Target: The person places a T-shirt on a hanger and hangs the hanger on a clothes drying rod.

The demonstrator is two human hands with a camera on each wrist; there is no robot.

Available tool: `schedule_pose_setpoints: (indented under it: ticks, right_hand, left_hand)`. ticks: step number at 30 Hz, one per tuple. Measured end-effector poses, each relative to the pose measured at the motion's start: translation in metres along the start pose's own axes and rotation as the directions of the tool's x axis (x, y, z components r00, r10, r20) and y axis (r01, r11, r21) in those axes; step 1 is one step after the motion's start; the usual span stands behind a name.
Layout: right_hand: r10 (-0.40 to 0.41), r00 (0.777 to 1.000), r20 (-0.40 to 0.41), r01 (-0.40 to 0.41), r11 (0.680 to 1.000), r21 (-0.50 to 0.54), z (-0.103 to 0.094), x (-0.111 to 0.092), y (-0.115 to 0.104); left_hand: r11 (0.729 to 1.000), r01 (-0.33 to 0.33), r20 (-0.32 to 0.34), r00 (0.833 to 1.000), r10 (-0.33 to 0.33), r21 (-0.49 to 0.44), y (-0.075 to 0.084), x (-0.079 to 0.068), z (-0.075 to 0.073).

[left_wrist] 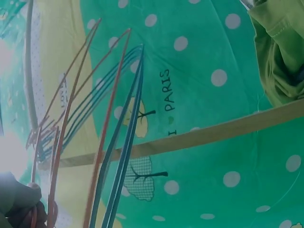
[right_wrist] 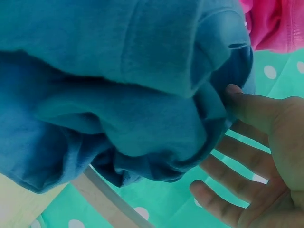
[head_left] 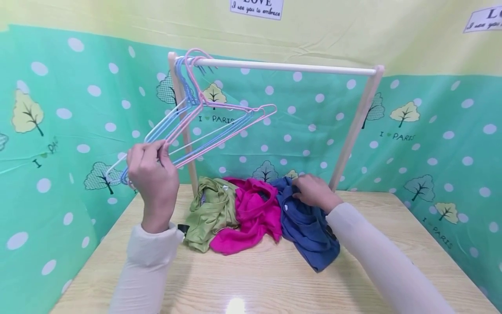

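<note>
A pink clothes hanger [head_left: 234, 106] is pinched at its left corner by my left hand [head_left: 153, 170], its hook at the left end of the white rail [head_left: 274, 66]. Blue hangers [head_left: 162, 125] and a white one hang close behind it. In the left wrist view the fingertips [left_wrist: 33, 192] grip the pink wire. My right hand [head_left: 313, 190] is at the upper edge of a crumpled blue garment [head_left: 303, 222]. Seen from the right wrist, the thumb [right_wrist: 256, 108] touches the blue cloth and the other fingers spread loosely, partly behind it.
A magenta garment [head_left: 256, 209] lies beside the blue one, and a green garment [head_left: 213, 209] lies left of it. The rack's wooden posts [head_left: 357, 126] stand behind on the wooden table [head_left: 251, 283]. A dotted curtain [head_left: 431, 131] encloses the back and sides.
</note>
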State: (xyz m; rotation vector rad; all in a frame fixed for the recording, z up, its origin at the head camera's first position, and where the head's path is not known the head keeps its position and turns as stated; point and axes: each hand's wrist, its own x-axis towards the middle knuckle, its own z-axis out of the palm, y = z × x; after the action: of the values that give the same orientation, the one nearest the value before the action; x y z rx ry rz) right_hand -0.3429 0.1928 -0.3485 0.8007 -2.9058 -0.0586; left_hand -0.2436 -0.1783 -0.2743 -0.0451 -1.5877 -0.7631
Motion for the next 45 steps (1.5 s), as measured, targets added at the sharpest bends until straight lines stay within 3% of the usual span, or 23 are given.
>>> schedule_pose_setpoints:
  ticks: [5,11,26,33,36,42,45]
  right_hand:
    - [0.003,0.999,0.038,-0.002,1.000,-0.024,-0.001,-0.002,-0.001]
    - [0.006,1.000,0.023,-0.005,1.000,-0.017,0.001,-0.001,-0.001]
    - [-0.001,1.000,-0.022,0.000,0.999,-0.033,0.008,-0.001,0.002]
    - [0.048,0.995,-0.084,-0.043,0.997,0.061,0.005,0.000,0.007]
    - [0.091,0.984,-0.151,-0.069,0.986,0.150,0.000,-0.001,0.009]
    - [0.252,0.939,-0.233,-0.148,0.909,0.389,-0.010,0.002,0.013]
    - [0.239,0.953,-0.185,-0.144,0.898,0.417,-0.012,0.001,0.015]
  left_hand:
    - [1.000,0.012,-0.025,1.000,-0.012,-0.022,0.004,-0.001,0.003]
    - [0.997,0.024,-0.023,0.999,-0.026,-0.067,0.011,-0.003,0.004]
    - [0.994,-0.031,0.115,0.992,0.043,-0.102,0.023,-0.017,0.008]
    - [0.991,-0.074,0.216,0.971,0.097,-0.115,0.025,-0.023,0.009]
    - [0.990,-0.083,0.244,0.964,0.108,-0.111,0.026,-0.024,0.010]
    - [0.991,-0.058,0.270,0.959,0.088,-0.120,0.028,-0.024,0.011]
    - [0.992,-0.046,0.286,0.955,0.077,-0.113,0.027,-0.022,0.010]
